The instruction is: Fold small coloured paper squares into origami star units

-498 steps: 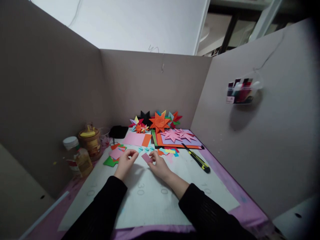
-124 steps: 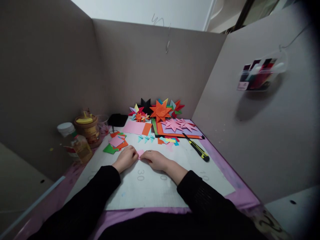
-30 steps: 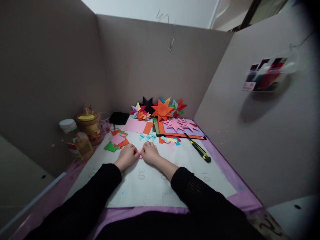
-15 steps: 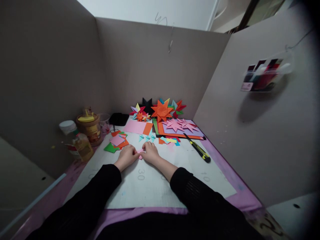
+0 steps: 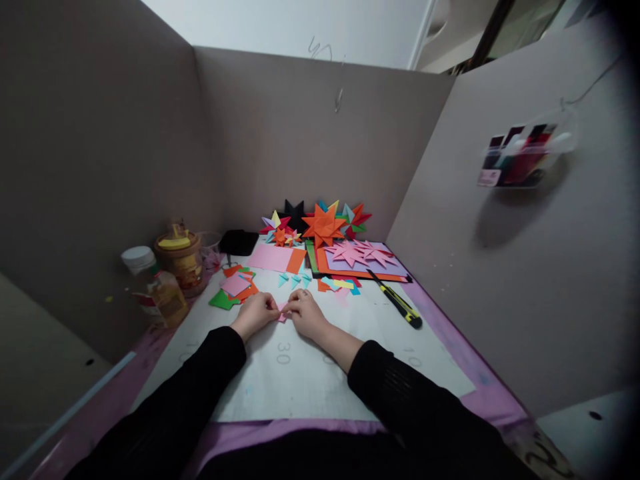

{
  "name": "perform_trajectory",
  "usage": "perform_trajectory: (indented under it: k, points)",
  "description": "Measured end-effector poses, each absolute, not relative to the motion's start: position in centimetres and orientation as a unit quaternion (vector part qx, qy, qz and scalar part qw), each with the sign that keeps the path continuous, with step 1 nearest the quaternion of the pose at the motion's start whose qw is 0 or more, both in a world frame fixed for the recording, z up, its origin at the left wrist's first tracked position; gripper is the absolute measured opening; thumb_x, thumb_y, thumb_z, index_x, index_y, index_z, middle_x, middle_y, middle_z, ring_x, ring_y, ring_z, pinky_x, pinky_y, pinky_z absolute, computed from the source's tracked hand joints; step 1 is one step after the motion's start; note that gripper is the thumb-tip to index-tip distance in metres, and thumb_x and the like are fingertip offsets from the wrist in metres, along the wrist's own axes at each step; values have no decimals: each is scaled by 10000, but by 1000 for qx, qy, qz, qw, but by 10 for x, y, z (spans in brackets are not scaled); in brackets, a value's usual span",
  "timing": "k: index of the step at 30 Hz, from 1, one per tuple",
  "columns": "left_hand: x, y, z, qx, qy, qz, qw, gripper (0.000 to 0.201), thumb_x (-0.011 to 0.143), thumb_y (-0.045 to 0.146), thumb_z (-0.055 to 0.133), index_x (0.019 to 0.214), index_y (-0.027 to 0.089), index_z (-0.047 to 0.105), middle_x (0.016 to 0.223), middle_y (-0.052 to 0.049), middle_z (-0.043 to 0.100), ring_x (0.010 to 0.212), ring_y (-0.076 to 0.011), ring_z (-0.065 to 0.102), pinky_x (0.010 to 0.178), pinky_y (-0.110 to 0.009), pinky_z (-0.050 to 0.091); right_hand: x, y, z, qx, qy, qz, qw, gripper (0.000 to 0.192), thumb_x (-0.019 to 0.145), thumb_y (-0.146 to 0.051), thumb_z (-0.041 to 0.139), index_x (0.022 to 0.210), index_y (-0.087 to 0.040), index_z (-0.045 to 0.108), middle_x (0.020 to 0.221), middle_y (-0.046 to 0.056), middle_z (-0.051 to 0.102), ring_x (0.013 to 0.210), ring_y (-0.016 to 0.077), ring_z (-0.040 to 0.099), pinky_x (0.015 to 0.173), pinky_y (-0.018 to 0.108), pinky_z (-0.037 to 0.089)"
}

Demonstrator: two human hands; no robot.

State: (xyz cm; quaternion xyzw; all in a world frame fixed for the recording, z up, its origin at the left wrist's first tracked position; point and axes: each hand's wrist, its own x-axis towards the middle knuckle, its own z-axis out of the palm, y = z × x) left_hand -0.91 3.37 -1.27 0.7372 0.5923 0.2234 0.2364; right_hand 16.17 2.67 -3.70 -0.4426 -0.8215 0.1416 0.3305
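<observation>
Between my hands is a small piece of pink paper (image 5: 283,317), low over the white board (image 5: 310,393). My left hand (image 5: 257,313) pinches its left side with thumb and forefinger. My right hand (image 5: 304,312) has its fingertips closed at the paper's right side; the fingers partly cover it, so its folds are hard to make out. Just beyond the hands lie several small light-blue folded paper pieces (image 5: 295,281). Left of them is a loose pile of pink, orange and green paper squares (image 5: 236,285).
Folded paper stars (image 5: 324,225) stand at the back wall, and pink stars (image 5: 346,253) lie on stacked coloured sheets. A yellow-black utility knife (image 5: 400,303) rests at the right. Paper scraps (image 5: 343,285) lie nearer the middle. A bottle (image 5: 163,293) and a jar (image 5: 180,260) stand left.
My right hand has shifted slightly right and its fingers have moved on the pink paper. The left hand keeps its pinch. The whole view has tilted a little.
</observation>
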Motion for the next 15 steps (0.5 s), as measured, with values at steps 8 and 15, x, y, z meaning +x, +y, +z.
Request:
perform_trajectory:
  k: [8,15]
  points:
    - [-9,34,-12,745,586,227,222,99,605,239,631,680,186,597,707,-2,641,682,-145,559,566,-213,345,168,7,-31,-378,-887,64,258,237,771,-101,538,871,-233,707,1040,69,555,993,212,433,828,357,376]
    - [-9,33,-11,749,584,224,217,81,622,246,616,675,185,604,720,-5,645,694,-149,562,576,-219,355,168,2,-28,-334,-916,-21,221,172,791,-136,529,868,-192,673,1006,81,580,955,214,440,809,354,365]
